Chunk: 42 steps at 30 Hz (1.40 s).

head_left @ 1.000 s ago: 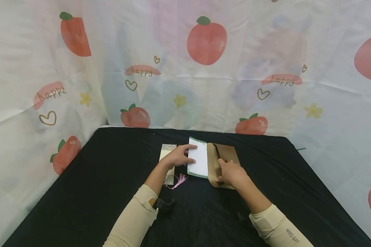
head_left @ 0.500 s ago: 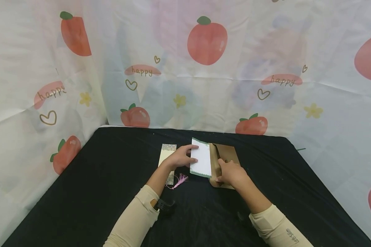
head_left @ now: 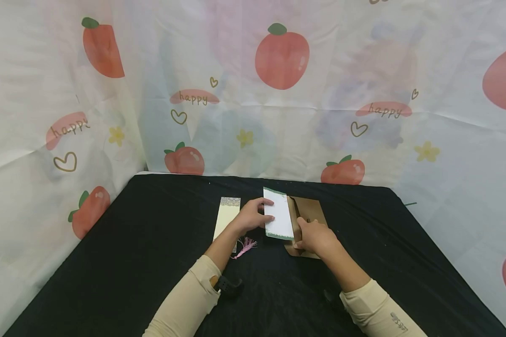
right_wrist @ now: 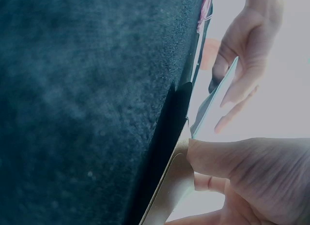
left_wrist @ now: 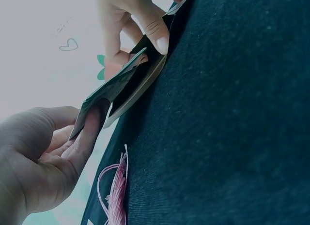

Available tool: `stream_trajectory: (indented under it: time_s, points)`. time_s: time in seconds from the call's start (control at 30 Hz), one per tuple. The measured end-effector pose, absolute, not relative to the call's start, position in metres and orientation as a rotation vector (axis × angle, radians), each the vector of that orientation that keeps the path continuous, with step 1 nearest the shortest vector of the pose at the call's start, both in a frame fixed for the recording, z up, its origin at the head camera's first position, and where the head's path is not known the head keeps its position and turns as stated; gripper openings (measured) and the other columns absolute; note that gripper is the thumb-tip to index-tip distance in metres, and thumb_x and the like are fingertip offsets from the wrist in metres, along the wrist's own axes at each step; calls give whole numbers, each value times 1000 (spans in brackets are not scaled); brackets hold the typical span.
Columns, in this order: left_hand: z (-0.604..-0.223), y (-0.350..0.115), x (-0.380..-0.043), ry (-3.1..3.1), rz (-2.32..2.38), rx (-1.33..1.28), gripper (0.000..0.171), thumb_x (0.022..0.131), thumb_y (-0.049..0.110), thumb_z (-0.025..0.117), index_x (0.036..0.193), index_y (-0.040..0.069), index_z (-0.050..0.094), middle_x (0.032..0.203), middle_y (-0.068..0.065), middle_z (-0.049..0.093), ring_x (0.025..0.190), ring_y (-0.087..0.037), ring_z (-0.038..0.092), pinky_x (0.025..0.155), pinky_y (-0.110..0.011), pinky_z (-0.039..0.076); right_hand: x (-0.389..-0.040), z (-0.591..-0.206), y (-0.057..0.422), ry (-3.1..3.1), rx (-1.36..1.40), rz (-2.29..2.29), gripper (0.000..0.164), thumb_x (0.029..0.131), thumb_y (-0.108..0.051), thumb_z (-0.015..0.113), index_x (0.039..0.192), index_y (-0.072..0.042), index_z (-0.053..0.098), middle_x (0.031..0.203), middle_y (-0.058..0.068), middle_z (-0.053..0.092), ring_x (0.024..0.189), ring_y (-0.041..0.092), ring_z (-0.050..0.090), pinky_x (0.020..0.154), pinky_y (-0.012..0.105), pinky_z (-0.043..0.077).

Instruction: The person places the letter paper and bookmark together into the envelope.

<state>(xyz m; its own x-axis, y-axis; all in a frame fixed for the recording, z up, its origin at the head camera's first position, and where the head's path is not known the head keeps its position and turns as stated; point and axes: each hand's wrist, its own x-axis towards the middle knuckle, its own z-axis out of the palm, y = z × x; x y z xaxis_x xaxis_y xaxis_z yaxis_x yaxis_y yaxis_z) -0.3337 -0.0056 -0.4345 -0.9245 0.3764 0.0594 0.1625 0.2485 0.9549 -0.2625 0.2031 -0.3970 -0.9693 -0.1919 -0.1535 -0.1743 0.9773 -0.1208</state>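
Note:
My left hand (head_left: 249,217) pinches a white card (head_left: 279,214) with green borders by its left edge, thumb on one face and fingers on the other. The card tilts up from the table, and its right edge overlaps the mouth of a brown kraft envelope (head_left: 314,209). With thumb and fingers, my right hand (head_left: 317,237) grips the envelope at its opening. In the left wrist view the envelope's lip (left_wrist: 151,76) bows apart, and the card's far corner reaches over the gap. The right wrist view has the card (right_wrist: 215,104) slanting down to the envelope (right_wrist: 170,188) beside my right thumb.
A cream bookmark (head_left: 227,213) with patterned ends lies left of the card, partly under my left forearm. Its pink tassel (head_left: 246,247) spreads on the black tablecloth (head_left: 278,295). A printed curtain (head_left: 236,56) hangs behind the table.
My left hand has moved right with the card, so the card's right edge now overlaps more of the envelope's flap side. The right hand and the envelope stay almost still.

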Motion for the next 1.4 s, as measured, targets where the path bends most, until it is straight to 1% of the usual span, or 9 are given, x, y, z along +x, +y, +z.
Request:
stream_trajectory:
  time_s: [0.13, 0.3, 0.53, 0.67, 0.87, 1.17, 1.4]
  points:
    - [-436, -2, -333, 2356, 1732, 508, 44, 91, -2, 77, 134, 2, 65, 116, -18, 64, 75, -22, 69, 67, -34, 61, -263, -397, 203, 2962, -271, -159, 63, 86, -28, 87, 132, 0, 53, 111, 25, 67, 102, 47, 64, 77, 57, 56]
    - [-436, 0, -331, 2361, 1729, 497, 43, 92, -2, 77, 133, 2, 65, 120, -19, 63, 74, -24, 70, 67, -34, 61, -263, -397, 203, 2969, -269, -157, 63, 86, -28, 88, 130, -1, 53, 112, 25, 67, 103, 47, 65, 77, 57, 56]
    - [-437, 2, -331, 2333, 1758, 496, 42, 92, -3, 76, 132, -2, 65, 118, -21, 62, 76, -25, 70, 68, -35, 62, -263, -397, 202, 2970, -271, -157, 60, 85, -27, 88, 127, -1, 53, 107, 24, 67, 98, 45, 65, 75, 55, 56]
    - [-437, 2, -331, 2356, 1746, 491, 41, 92, -3, 76, 131, -2, 65, 115, -20, 62, 74, -24, 69, 67, -35, 62, -262, -397, 203, 2973, -291, -164, 61, 85, -27, 89, 126, 0, 54, 103, 22, 67, 95, 43, 66, 73, 53, 56]
    - [-437, 2, -331, 2377, 1736, 489, 40, 92, -2, 75, 131, -1, 66, 116, -19, 62, 72, -24, 69, 67, -34, 61, -263, -397, 203, 2976, -319, -167, 60, 84, -27, 89, 125, 0, 54, 98, 21, 66, 91, 41, 66, 71, 52, 56]
    - [-439, 2, -331, 2362, 1732, 503, 41, 92, -2, 75, 132, -1, 65, 114, -20, 63, 72, -24, 70, 67, -36, 61, -264, -399, 203, 2963, -330, -166, 66, 84, -26, 89, 130, 2, 52, 105, 25, 65, 96, 45, 65, 75, 54, 55]
    - [-438, 4, -330, 2343, 1716, 501, 40, 94, -2, 74, 132, 0, 65, 119, -20, 62, 75, -25, 71, 68, -35, 62, -263, -397, 203, 2959, -332, -156, 69, 84, -27, 89, 134, 3, 51, 107, 24, 66, 97, 44, 66, 75, 53, 56]
